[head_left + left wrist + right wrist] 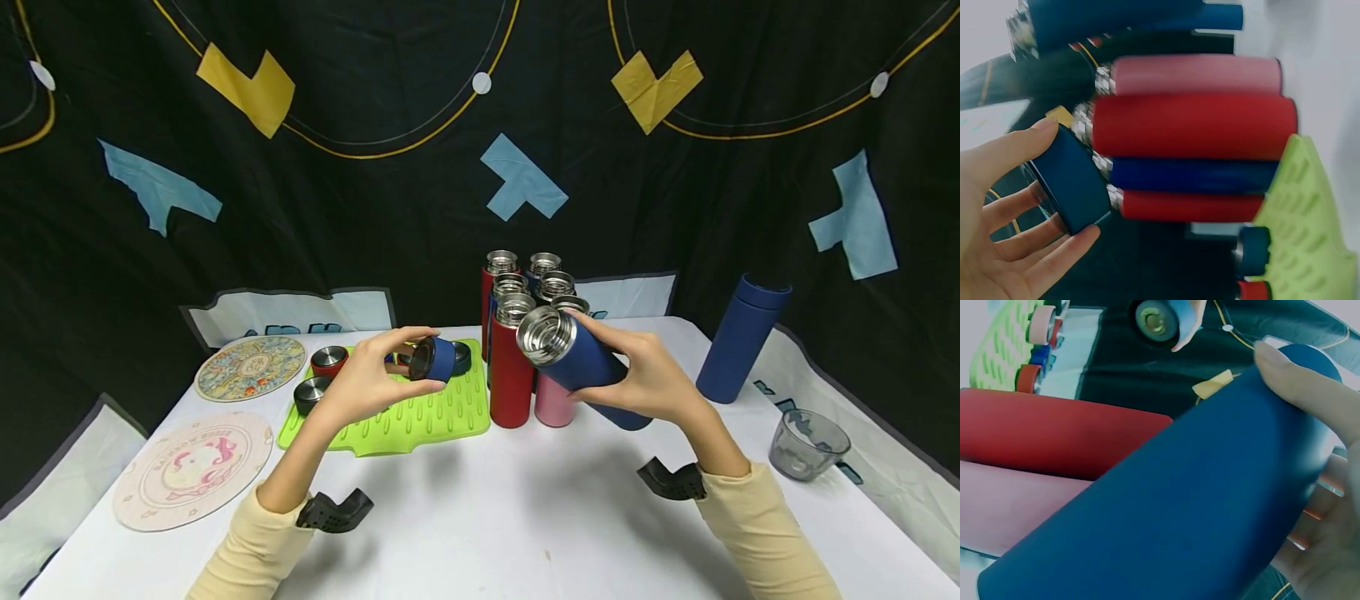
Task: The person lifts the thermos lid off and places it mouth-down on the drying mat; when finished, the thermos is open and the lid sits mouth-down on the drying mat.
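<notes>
My left hand (375,372) pinches a dark blue bottle cap (442,360) between thumb and fingers, held up above the green mat. In the left wrist view the cap (1072,178) sits between the thumb and the fingertips. My right hand (648,372) grips a blue thermos bottle (581,358) round its body. That bottle is lidless and tilted, its steel mouth pointing up and left toward the cap; cap and bottle are apart. Behind it stand a red bottle (512,375), a pink bottle (553,404) and several others, all with open steel necks.
A green drying mat (420,425) carries several caps, among them a black one (309,393). Two round placemats (251,369) lie at the left. A capped blue bottle (742,342) and a clear glass cup (810,446) stand at the right. A black curtain (420,225) hangs behind.
</notes>
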Demonstrator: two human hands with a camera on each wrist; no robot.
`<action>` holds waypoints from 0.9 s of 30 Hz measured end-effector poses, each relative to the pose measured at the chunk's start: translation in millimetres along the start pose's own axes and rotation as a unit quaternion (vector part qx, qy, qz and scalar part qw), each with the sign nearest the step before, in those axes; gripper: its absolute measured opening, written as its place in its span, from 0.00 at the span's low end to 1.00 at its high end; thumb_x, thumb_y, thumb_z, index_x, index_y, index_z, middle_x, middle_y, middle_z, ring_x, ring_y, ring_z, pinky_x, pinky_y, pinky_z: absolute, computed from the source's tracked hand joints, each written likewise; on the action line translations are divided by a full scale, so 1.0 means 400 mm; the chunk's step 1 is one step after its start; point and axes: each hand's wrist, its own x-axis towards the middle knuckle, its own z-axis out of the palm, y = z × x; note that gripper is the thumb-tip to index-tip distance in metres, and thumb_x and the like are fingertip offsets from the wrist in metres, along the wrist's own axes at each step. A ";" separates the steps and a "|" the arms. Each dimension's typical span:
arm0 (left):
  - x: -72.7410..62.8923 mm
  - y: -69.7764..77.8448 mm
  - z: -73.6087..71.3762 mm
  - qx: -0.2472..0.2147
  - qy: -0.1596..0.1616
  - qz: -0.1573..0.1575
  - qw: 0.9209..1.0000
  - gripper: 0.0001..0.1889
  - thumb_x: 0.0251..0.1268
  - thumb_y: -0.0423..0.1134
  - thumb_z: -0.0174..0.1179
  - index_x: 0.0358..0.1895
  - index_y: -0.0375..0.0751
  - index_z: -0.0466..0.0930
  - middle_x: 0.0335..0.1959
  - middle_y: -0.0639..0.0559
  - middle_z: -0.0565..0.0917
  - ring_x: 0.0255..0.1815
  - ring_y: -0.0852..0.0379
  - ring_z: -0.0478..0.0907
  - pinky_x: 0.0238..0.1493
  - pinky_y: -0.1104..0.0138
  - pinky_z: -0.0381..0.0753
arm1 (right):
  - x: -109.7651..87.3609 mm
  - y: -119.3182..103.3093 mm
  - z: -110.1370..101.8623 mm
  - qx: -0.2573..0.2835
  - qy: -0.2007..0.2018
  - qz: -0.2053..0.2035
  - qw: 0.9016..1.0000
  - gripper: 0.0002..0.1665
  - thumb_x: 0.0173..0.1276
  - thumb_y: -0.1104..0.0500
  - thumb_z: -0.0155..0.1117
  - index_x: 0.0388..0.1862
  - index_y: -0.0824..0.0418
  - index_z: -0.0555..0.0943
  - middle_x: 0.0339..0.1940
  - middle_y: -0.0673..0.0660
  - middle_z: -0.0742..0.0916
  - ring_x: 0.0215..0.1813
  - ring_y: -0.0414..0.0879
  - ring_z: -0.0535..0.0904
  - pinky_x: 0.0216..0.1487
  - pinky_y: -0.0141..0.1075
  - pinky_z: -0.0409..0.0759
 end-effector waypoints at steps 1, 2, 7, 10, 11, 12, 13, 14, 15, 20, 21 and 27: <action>0.001 -0.011 0.001 0.001 -0.002 -0.002 1.000 0.36 0.49 0.46 0.75 0.64 0.46 0.73 0.55 0.46 0.79 0.49 0.48 0.78 0.45 0.55 0.84 | -0.003 0.001 -0.002 0.002 0.009 0.000 1.000 0.56 0.40 0.60 0.85 0.71 0.58 0.68 0.56 0.60 0.83 0.52 0.54 0.82 0.45 0.47 0.84; 0.002 -0.022 0.003 0.003 -0.005 -0.003 1.000 0.36 0.49 0.46 0.75 0.64 0.45 0.73 0.56 0.45 0.78 0.49 0.47 0.77 0.46 0.55 0.83 | -0.007 0.000 -0.005 0.005 0.018 0.001 1.000 0.57 0.40 0.61 0.85 0.71 0.59 0.68 0.56 0.60 0.83 0.52 0.54 0.82 0.47 0.46 0.83; 0.015 -0.073 0.016 0.009 -0.014 -0.016 1.000 0.37 0.49 0.47 0.75 0.64 0.45 0.72 0.58 0.45 0.77 0.50 0.46 0.77 0.49 0.55 0.82 | -0.023 0.005 -0.022 -0.009 0.070 0.026 0.997 0.55 0.37 0.64 0.85 0.68 0.63 0.71 0.55 0.60 0.83 0.51 0.54 0.82 0.53 0.30 0.78; 0.026 -0.106 0.027 0.012 -0.017 -0.027 0.999 0.36 0.48 0.48 0.76 0.62 0.44 0.73 0.56 0.46 0.78 0.50 0.47 0.78 0.48 0.57 0.82 | -0.027 0.014 -0.034 -0.012 0.100 0.047 0.994 0.53 0.37 0.67 0.85 0.66 0.64 0.72 0.53 0.60 0.84 0.49 0.54 0.83 0.52 0.24 0.75; 0.030 -0.117 0.030 0.016 -0.019 -0.030 0.999 0.36 0.47 0.48 0.76 0.62 0.44 0.74 0.55 0.46 0.79 0.49 0.47 0.78 0.48 0.58 0.83 | -0.028 0.017 -0.039 -0.011 0.110 0.056 0.992 0.52 0.37 0.68 0.84 0.65 0.64 0.72 0.53 0.61 0.84 0.49 0.55 0.83 0.52 0.23 0.75; 0.034 -0.127 0.033 0.021 -0.021 -0.033 0.999 0.36 0.47 0.49 0.76 0.61 0.44 0.74 0.55 0.47 0.79 0.49 0.48 0.78 0.48 0.58 0.83 | -0.028 0.021 -0.044 -0.009 0.119 0.065 0.991 0.52 0.38 0.68 0.84 0.66 0.64 0.72 0.53 0.61 0.84 0.48 0.55 0.83 0.51 0.23 0.76; 0.036 -0.137 0.036 0.027 -0.023 -0.036 0.999 0.36 0.46 0.49 0.76 0.61 0.44 0.75 0.54 0.47 0.80 0.49 0.48 0.79 0.47 0.58 0.83 | -0.028 0.027 -0.047 -0.006 0.128 0.074 0.989 0.52 0.38 0.69 0.83 0.66 0.64 0.71 0.53 0.62 0.84 0.48 0.56 0.83 0.50 0.23 0.76; 0.039 -0.147 0.039 0.034 -0.026 -0.038 0.998 0.35 0.46 0.49 0.76 0.60 0.44 0.75 0.53 0.47 0.80 0.48 0.49 0.79 0.46 0.58 0.83 | -0.028 0.033 -0.051 -0.005 0.137 0.086 0.987 0.51 0.39 0.69 0.82 0.66 0.63 0.71 0.53 0.62 0.84 0.48 0.57 0.83 0.50 0.22 0.76; 0.041 -0.156 0.042 0.041 -0.029 -0.037 0.998 0.35 0.46 0.49 0.76 0.60 0.43 0.76 0.52 0.47 0.81 0.47 0.49 0.79 0.44 0.59 0.83 | -0.028 0.038 -0.054 -0.005 0.147 0.098 0.984 0.51 0.40 0.70 0.82 0.66 0.63 0.71 0.53 0.63 0.84 0.48 0.58 0.82 0.50 0.22 0.76; 0.048 -0.194 0.056 0.070 -0.043 -0.022 0.996 0.34 0.44 0.44 0.78 0.58 0.40 0.77 0.45 0.46 0.82 0.40 0.52 0.77 0.37 0.62 0.79 | -0.026 0.074 -0.062 -0.011 0.194 0.155 0.969 0.48 0.45 0.67 0.80 0.68 0.62 0.69 0.54 0.65 0.83 0.49 0.61 0.82 0.50 0.23 0.75; 0.048 -0.200 0.059 0.073 -0.047 -0.018 0.996 0.34 0.44 0.43 0.78 0.58 0.39 0.77 0.45 0.46 0.82 0.39 0.52 0.77 0.36 0.62 0.78 | -0.025 0.082 -0.063 -0.011 0.204 0.164 0.965 0.48 0.46 0.66 0.80 0.68 0.61 0.69 0.54 0.65 0.83 0.50 0.61 0.82 0.51 0.23 0.75; 0.053 -0.239 0.078 0.077 -0.067 -0.019 0.995 0.34 0.44 0.39 0.77 0.59 0.37 0.76 0.46 0.44 0.82 0.41 0.49 0.78 0.41 0.59 0.80 | -0.018 0.141 -0.051 -0.010 0.258 0.205 0.944 0.47 0.49 0.64 0.79 0.69 0.60 0.68 0.55 0.62 0.83 0.52 0.56 0.81 0.54 0.32 0.78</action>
